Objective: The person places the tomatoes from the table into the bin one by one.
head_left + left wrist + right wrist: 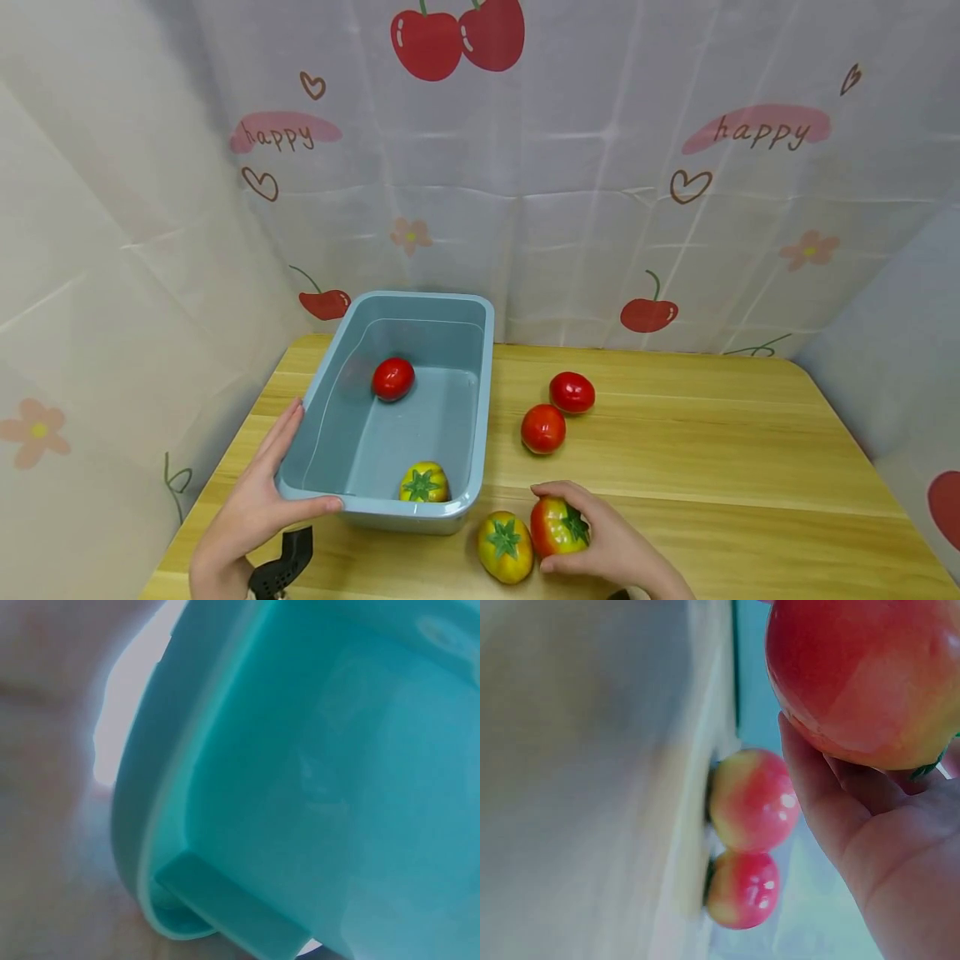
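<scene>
Around: printed backdrop [585,167] behind and at the sides, wooden table [712,467] underneath, blue-grey bin [483,400] on left part of table. In the way: yellow tomato [505,547] on table, between bin and right hand [615,542], plus bin's right wall. Counting one bin, six tomatoes. Two in bin: red tomato [393,379] toward far end, leaf-capped tomato [424,482] at near end, partly hidden by near rim. Four outside: yellow one; orange-red tomato [543,429] and dark red tomato [572,392] right of bin, apparently touching; two-tone tomato [553,527] in right hand, just beside yellow one, near bin's near-right corner. Can't tell if lifted. Glossy, round, red blending into yellow, green star-shaped cap toward palm. Right: grasping two-tone tomato between thumb and fingers. Left hand [258,504]: unclenched, against bin's near-left corner, thumb along near rim, fingers extended along left side.
</scene>
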### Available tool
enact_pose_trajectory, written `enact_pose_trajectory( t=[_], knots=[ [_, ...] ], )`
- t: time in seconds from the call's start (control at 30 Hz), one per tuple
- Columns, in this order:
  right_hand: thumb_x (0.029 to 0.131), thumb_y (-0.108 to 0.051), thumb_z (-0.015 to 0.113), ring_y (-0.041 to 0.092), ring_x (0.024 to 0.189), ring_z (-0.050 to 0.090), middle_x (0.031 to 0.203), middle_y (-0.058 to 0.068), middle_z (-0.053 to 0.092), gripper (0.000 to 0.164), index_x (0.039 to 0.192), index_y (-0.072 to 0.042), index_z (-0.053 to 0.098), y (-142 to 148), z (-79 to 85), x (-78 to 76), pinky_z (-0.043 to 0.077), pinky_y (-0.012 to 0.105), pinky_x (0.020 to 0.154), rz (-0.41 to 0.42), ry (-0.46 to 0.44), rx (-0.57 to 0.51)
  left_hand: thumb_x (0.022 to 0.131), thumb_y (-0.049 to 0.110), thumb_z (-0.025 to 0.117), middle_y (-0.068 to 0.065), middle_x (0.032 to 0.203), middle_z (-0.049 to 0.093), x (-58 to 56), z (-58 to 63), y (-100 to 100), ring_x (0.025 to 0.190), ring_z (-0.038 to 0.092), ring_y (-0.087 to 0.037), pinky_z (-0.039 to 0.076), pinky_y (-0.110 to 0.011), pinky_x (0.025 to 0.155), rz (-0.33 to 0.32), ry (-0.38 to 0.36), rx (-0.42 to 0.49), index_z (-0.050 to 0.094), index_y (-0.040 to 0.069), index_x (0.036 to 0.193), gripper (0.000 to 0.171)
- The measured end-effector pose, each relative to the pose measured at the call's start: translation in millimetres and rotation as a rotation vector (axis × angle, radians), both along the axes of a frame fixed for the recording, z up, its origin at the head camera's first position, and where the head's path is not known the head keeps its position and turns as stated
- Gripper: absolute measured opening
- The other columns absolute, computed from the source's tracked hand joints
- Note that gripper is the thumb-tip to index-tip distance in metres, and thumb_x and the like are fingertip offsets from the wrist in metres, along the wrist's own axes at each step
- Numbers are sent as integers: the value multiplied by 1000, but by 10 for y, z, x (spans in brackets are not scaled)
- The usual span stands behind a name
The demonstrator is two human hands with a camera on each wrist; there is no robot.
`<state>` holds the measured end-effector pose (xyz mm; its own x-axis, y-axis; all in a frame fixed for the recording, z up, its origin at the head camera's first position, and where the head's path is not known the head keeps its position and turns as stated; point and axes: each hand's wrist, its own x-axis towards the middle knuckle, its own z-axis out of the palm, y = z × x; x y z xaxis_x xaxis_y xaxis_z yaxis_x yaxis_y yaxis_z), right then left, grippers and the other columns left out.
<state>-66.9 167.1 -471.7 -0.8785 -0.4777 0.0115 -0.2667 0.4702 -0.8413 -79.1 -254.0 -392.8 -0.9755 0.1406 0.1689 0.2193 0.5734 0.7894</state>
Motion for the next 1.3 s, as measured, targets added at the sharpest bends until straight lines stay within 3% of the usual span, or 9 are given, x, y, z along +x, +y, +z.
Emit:
enact_pose_trajectory(
  t=[0.3, 0.5, 0.8, 0.97, 1.3],
  knots=[
    [69, -37, 83, 13, 108, 52, 128, -10, 51, 72, 131, -35, 48, -100, 135, -110, 44, 33, 91, -14, 54, -70, 64, 20, 87, -5, 156, 8, -1, -14, -5, 128, 22, -38, 36, -66, 88, -1, 4, 8, 14, 20, 152, 114],
    [71, -33, 83, 17, 110, 52, 130, -7, 51, 71, 132, -30, 48, -184, 234, -178, 44, 37, 92, -7, 76, -112, 64, 22, 87, -2, 156, 8, 5, 1, 10, 127, 24, -37, 38, -63, 88, 7, -5, -4, 13, 21, 152, 115],
    [72, -24, 83, 21, 105, 53, 129, -4, 52, 69, 132, -27, 49, -301, 414, -262, 49, 34, 84, -30, 92, -213, 65, 20, 87, -2, 156, 8, -9, -6, 5, 127, 23, -38, 38, -63, 87, 1, -5, 3, 13, 21, 152, 114],
    [72, -23, 82, 23, 105, 54, 129, -4, 52, 67, 131, -22, 51, -404, 541, -267, 50, 34, 83, -31, 84, -283, 65, 20, 87, -1, 156, 8, -18, -23, -4, 127, 24, -37, 38, -63, 87, 2, 2, 3, 14, 20, 152, 114],
    [73, -18, 82, 25, 106, 52, 129, -3, 51, 67, 132, -24, 50, -559, 695, -247, 51, 34, 81, -58, 136, -383, 65, 19, 87, -7, 156, 9, 8, 3, 11, 125, 26, -39, 43, -58, 85, 3, 1, 2, 14, 21, 152, 113]
  ],
)
